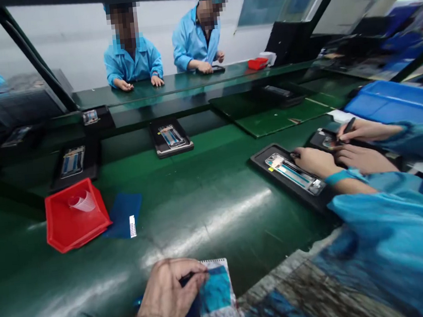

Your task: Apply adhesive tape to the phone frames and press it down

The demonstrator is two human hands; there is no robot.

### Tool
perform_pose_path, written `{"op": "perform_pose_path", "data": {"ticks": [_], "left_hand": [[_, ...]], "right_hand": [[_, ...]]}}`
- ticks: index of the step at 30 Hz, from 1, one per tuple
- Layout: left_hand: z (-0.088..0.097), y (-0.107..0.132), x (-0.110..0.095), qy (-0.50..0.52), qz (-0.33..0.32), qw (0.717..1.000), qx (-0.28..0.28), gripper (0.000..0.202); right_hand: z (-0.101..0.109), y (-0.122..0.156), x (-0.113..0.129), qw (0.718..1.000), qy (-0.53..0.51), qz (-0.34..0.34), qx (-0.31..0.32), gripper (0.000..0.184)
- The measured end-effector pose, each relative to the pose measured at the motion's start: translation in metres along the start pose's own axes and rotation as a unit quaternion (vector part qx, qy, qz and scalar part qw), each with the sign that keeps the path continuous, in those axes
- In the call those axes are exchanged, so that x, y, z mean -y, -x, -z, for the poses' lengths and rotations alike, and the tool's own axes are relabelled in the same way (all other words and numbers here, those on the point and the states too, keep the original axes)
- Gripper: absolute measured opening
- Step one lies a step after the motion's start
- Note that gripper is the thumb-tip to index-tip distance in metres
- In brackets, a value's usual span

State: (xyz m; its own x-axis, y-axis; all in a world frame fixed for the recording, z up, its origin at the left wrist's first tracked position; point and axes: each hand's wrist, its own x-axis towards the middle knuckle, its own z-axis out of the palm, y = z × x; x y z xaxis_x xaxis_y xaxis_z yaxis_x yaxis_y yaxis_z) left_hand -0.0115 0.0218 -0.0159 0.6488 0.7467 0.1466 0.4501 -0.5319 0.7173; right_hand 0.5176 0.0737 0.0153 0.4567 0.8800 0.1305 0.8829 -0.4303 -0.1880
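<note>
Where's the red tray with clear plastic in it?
Head view, left on the green belt: the red tray overlaps a blue sheet on its right.

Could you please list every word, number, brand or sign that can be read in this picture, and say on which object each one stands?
No text here can be read.
White label on the blue sheet: its print is too small to read.
Spiral pad under the left hand, which grips a dark tool: blurred, no words visible.
Phone frame in the black tray: no legible marking.
</note>
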Motion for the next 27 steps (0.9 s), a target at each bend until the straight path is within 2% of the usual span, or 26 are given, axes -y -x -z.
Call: {"op": "perform_pose_path", "data": {"ticks": [3, 7, 10, 12, 14, 18, 20, 23, 25, 27], "left_hand": [[0.007, -0.003, -0.012, 0.040, 0.027, 0.998, -0.027, 0.017], [0.009, -0.002, -0.021, 0.069, 0.030, 0.996, -0.040, 0.012], [0.006, 0.001, -0.023, 0.075, 0.021, 0.996, -0.044, 0.008], [0.004, 0.002, -0.023, 0.075, 0.013, 0.996, -0.047, 0.007], [0.002, 0.002, -0.023, 0.072, 0.005, 0.996, -0.053, 0.007], [-0.002, 0.001, -0.021, 0.061, 0.003, 0.996, -0.071, 0.009], [-0.003, 0.001, -0.020, 0.057, 0.007, 0.995, -0.081, 0.011], [-0.004, 0.000, -0.019, 0.048, 0.011, 0.994, -0.094, 0.014], [-0.004, -0.001, -0.019, 0.045, 0.007, 0.994, -0.097, 0.015], [-0.003, -0.002, -0.020, 0.045, -0.001, 0.994, -0.097, 0.015]], "right_hand": [[-0.027, 0.027, 0.029, 0.997, 0.028, 0.037, 0.060, 0.031], [-0.058, 0.096, 0.088, 0.984, 0.035, 0.136, 0.111, 0.037], [-0.065, 0.151, 0.127, 0.969, 0.007, 0.219, 0.111, 0.043], [-0.063, 0.174, 0.147, 0.955, -0.029, 0.279, 0.093, 0.051], [-0.056, 0.182, 0.161, 0.940, -0.073, 0.328, 0.061, 0.050], [-0.037, 0.171, 0.178, 0.897, -0.200, 0.393, 0.017, 0.026], [-0.031, 0.167, 0.183, 0.859, -0.279, 0.428, 0.039, 0.018], [-0.029, 0.172, 0.186, 0.809, -0.359, 0.456, 0.092, 0.017], [-0.031, 0.176, 0.184, 0.797, -0.376, 0.456, 0.123, 0.022], [-0.033, 0.178, 0.182, 0.797, -0.378, 0.446, 0.151, 0.031]]}}
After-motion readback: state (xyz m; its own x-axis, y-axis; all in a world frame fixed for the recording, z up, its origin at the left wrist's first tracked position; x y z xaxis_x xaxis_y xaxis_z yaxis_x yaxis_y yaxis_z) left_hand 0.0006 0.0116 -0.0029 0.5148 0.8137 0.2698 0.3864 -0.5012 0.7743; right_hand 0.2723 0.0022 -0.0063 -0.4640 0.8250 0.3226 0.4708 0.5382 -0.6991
